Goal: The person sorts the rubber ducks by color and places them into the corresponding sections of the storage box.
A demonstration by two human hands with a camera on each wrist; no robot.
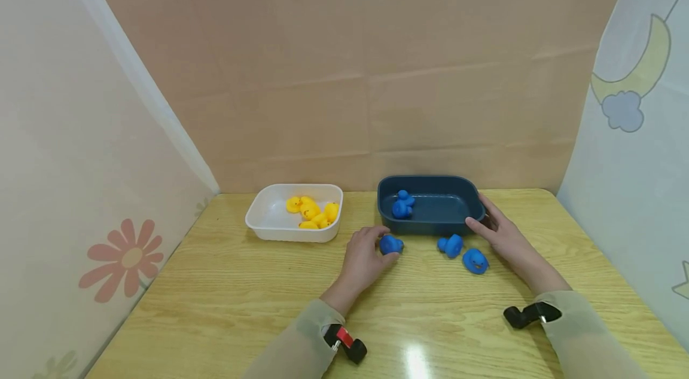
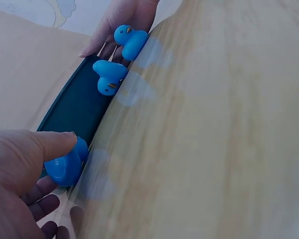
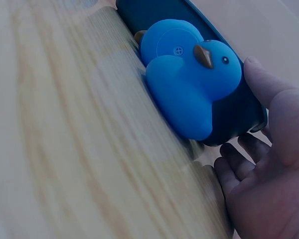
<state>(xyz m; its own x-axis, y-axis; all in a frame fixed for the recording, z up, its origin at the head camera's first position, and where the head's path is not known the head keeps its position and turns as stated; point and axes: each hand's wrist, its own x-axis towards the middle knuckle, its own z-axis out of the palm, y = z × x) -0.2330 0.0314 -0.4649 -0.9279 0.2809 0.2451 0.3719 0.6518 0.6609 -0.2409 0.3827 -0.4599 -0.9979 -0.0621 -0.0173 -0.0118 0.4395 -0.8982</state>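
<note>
My left hand (image 1: 365,259) pinches a blue duck (image 1: 390,244) between thumb and curled fingers on the table (image 1: 226,301), just in front of the dark blue tray's (image 1: 430,225) near wall. My right hand (image 1: 503,235) rests relaxed and unclenched against the tray's right end, thumb on its near corner, gripping nothing. Two more blue ducks (image 1: 464,253) lie on the table before the tray, nearer my right hand, and another sits inside it.

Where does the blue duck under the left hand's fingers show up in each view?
Head: blue duck at centre, before the dark blue tray.
Left wrist: lower left, under the thumb.
Right wrist: cannot tell; a nearer duck fills the frame.
Shared landmark: the dark blue tray.
</note>
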